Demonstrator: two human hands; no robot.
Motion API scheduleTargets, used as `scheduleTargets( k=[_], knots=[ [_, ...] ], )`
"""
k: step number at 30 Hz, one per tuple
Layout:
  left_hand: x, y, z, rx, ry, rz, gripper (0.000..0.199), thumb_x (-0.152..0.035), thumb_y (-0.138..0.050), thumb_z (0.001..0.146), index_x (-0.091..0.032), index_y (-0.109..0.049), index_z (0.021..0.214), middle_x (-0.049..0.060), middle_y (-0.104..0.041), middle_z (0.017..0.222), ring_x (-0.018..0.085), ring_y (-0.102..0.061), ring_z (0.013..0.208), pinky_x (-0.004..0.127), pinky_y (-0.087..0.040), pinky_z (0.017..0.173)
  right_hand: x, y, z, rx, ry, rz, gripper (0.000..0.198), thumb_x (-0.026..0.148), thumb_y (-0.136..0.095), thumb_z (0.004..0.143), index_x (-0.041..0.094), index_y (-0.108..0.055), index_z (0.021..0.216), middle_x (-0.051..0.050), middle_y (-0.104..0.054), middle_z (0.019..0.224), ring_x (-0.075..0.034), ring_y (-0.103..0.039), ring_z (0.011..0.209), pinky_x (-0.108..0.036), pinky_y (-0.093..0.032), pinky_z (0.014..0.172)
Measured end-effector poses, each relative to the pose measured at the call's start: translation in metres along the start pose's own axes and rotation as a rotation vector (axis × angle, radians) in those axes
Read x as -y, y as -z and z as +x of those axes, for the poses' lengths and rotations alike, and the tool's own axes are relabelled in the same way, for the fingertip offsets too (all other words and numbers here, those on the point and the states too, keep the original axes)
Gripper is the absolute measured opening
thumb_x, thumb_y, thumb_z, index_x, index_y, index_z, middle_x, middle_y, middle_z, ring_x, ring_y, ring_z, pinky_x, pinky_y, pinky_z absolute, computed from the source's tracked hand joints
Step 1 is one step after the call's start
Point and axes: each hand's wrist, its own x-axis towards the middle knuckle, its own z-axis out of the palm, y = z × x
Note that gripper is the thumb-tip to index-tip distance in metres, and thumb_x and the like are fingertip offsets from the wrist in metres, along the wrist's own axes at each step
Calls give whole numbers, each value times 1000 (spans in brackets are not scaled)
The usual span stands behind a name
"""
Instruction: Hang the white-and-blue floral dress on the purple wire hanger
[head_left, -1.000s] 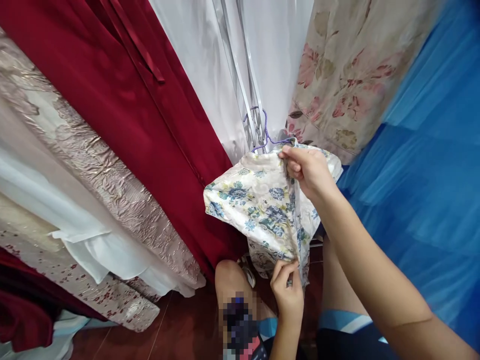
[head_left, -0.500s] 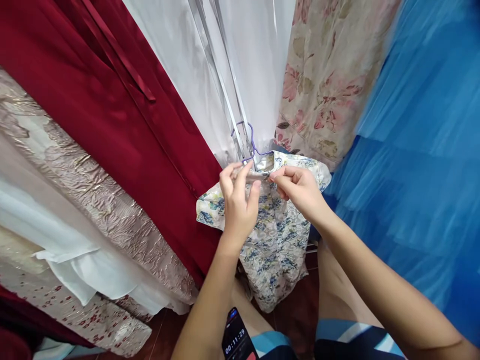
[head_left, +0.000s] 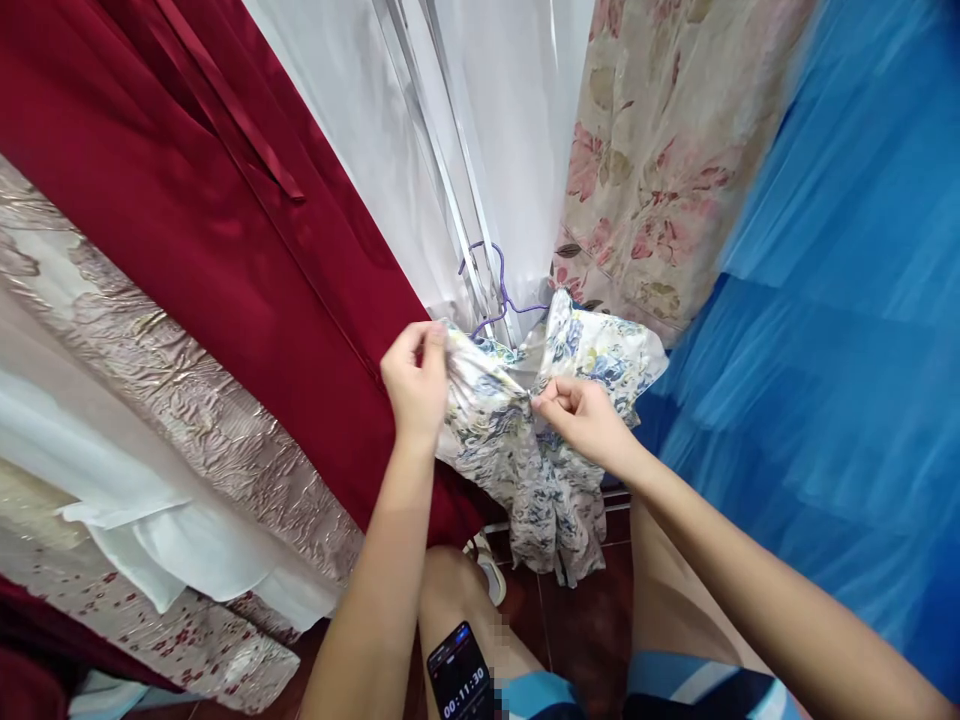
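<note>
A white garment with a blue and yellow floral print (head_left: 495, 440) hangs on a thin purple hanger (head_left: 501, 290). My left hand (head_left: 416, 380) pinches the fabric near its left shoulder and pulls it out sideways, creasing the cloth. At the middle of the neckline, my right hand (head_left: 581, 415) pinches the garment's front edge between thumb and fingertips. The neck opening shows between my hands, beneath the hanger. The garment's lower part hangs bunched over the floor.
A dark red cloth (head_left: 247, 260) and a textured beige fabric (head_left: 217, 430) hang on the left. White cloth (head_left: 510, 130) hangs behind the hanger, with metal bars (head_left: 427, 130) before it. Pink floral fabric (head_left: 637, 200) and blue tulle (head_left: 840, 330) are on the right. A phone (head_left: 459, 675) rests on my leg.
My left hand has moved left and closed on the garment's shoulder, stretching it outward. My right hand has come slightly lower with the neckline, and the garment's bottom has risen and bunched.
</note>
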Motion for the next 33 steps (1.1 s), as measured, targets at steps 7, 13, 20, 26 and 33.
scheduleTargets(
  k=[7, 13, 20, 26, 33],
  knots=[
    [76, 57, -8, 101, 64, 187, 27, -41, -51, 97, -18, -64, 90, 3, -60, 83, 17, -56, 79, 26, -46, 74, -23, 7, -32, 134, -60, 26, 34, 43, -59, 91, 20, -48, 69, 9, -36, 50, -8, -27, 45, -24, -17, 46],
    [119, 81, -26, 242, 21, 427, 23, -34, -46, 95, -20, -62, 85, 9, -64, 90, 26, -52, 100, 40, -34, 99, -36, 0, -43, 258, -134, 72, 34, 44, -60, 91, 20, -48, 70, 10, -35, 49, -7, -25, 44, -23, -17, 45],
    [123, 48, -87, 364, 192, 216, 30, -39, -42, 99, -20, -53, 79, 1, -57, 73, 17, -51, 70, 27, -41, 71, -51, 13, -55, 201, -217, 140, 31, 43, -61, 90, 19, -53, 71, 10, -37, 46, -7, -27, 42, -23, -18, 44],
    [96, 18, -133, 355, 323, -22, 34, -45, -42, 100, -19, -53, 82, 1, -57, 76, 16, -54, 71, 26, -46, 68, -79, 40, -71, 49, -276, 151, 36, 48, -64, 87, 17, -59, 69, 8, -43, 44, -8, -32, 42, -23, -24, 46],
    [32, -28, -114, 428, 372, -323, 32, -46, -48, 98, -18, -61, 88, 3, -61, 83, 16, -57, 78, 26, -48, 75, -128, 50, -84, -33, -314, 83, 43, 57, -67, 82, 18, -55, 67, 8, -41, 46, -9, -32, 43, -23, -24, 46]
  ],
)
